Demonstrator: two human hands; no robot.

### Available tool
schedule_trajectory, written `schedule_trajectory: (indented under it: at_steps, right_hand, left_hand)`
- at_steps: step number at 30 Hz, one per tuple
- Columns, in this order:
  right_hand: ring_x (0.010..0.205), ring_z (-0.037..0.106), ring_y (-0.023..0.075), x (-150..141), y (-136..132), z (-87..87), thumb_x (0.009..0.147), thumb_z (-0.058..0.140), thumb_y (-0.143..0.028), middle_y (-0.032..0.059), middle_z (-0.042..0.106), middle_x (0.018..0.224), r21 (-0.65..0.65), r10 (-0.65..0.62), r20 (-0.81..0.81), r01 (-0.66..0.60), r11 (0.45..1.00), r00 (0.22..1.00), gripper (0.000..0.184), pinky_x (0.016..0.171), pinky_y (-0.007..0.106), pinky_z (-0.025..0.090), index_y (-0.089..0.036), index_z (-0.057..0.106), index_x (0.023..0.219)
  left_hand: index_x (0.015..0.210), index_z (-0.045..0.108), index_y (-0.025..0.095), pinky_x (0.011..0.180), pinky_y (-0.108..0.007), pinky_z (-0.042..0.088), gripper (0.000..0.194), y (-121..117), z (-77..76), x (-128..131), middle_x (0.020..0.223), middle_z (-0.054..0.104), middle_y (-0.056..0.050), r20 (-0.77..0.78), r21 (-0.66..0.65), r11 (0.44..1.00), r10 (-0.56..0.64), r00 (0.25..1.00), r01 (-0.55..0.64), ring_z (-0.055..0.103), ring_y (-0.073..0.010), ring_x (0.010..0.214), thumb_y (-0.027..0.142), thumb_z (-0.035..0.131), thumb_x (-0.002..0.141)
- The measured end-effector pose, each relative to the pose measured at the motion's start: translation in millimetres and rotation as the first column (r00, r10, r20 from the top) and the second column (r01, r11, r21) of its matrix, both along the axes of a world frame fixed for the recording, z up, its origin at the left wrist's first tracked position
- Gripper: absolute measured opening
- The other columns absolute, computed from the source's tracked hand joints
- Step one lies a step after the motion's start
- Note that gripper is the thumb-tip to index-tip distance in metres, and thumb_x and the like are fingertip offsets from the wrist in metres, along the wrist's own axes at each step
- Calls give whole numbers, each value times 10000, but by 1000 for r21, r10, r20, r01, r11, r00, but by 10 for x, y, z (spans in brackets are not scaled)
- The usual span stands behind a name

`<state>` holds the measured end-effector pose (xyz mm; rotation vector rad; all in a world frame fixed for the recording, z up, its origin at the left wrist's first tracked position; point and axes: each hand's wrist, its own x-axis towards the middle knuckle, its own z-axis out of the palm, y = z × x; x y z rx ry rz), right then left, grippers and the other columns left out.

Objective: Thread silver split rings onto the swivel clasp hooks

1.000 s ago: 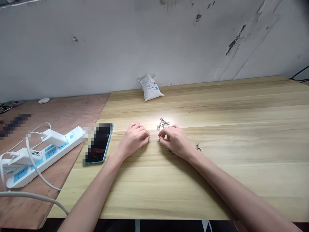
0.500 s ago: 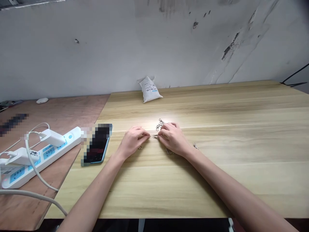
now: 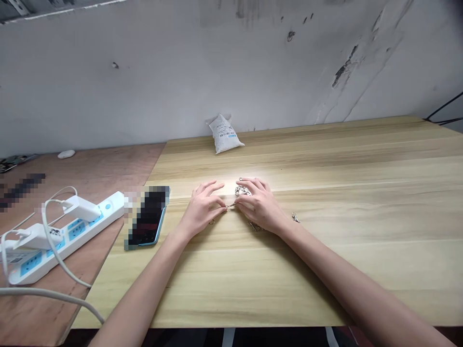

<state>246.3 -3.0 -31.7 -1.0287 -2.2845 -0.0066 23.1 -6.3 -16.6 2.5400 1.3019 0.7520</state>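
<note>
My left hand (image 3: 203,207) pinches a tiny metal piece, apparently a ring, between thumb and index finger, with its other fingers raised and spread. Opposite it, my right hand (image 3: 259,205) grips a slim silver swivel clasp (image 3: 232,205) by thumb and fingertip. The two metal parts meet in the narrow gap between my hands; whether they are linked is too small to tell. Beneath my left palm a loose ring (image 3: 211,221) peeks out. A pile of silver clasps (image 3: 242,190) lies behind my right fingers, partly hidden. More clasps (image 3: 255,225) show under that hand.
One lone clasp (image 3: 295,217) lies right of my right wrist. A phone (image 3: 148,217) rests left of my left hand. Farther left are a power strip (image 3: 75,231) with chargers and a looping white cable (image 3: 54,250). A white plastic packet (image 3: 226,135) stands by the wall.
The fingertips of both hands have come together, so the two metal pieces now touch or overlap. My left hand's other fingers have lifted and spread. The view has shifted slightly.
</note>
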Motion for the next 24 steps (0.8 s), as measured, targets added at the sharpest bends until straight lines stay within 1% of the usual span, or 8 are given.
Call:
schedule_trajectory:
  at_steps: [4, 11, 15, 19, 24]
  right_hand:
    - [1258, 474, 277, -1, -3, 3, 908, 588, -257, 102, 591, 1296, 14, -8, -19, 8, 1000, 1000, 162, 1036, 508, 354, -254, 734, 838]
    - [1270, 472, 266, 10, -3, -17, 915, 581, -272, 91, 596, 1288, 31, -24, -7, 24, 999, 1000, 184, 1060, 511, 335, -267, 741, 825]
    - [1328, 419, 282, -8, -2, -14, 909, 590, -271, 84, 573, 1326, 65, -43, -8, 43, 997, 999, 176, 1088, 530, 302, -275, 748, 829]
    - [1370, 378, 298, -33, -18, 8, 920, 570, -251, 90, 560, 1348, 67, -29, 17, 27, 997, 999, 205, 1100, 554, 290, -261, 745, 814]
    - [1388, 360, 294, -32, -24, 22, 933, 551, -242, 84, 538, 1381, 58, 13, 63, -17, 998, 998, 214, 1109, 559, 287, -254, 737, 829]
  left_hand:
    - [783, 715, 237, 1143, -551, 274, 125, -9, 0, -4, 1385, 563, -40, -32, 3, 1000, 10, 999, -10, 354, -265, 1400, 345, 689, 840]
    - [784, 742, 252, 1164, -636, 146, 154, -15, 30, 12, 1466, 482, -35, -63, -41, 999, 33, 997, -35, 249, -290, 1461, 369, 668, 852]
    - [761, 747, 256, 1160, -664, 60, 170, -29, 64, 30, 1518, 411, -20, -81, -35, 999, 31, 996, -34, 167, -295, 1487, 351, 652, 865]
    - [766, 743, 246, 1152, -679, 30, 184, -27, 61, 25, 1531, 387, -24, -76, -43, 999, 8, 997, -11, 123, -294, 1496, 344, 633, 878]
    - [760, 734, 239, 1139, -701, 15, 180, -19, 44, 11, 1530, 389, -26, -66, -64, 998, 3, 998, -7, 122, -303, 1495, 355, 646, 866]
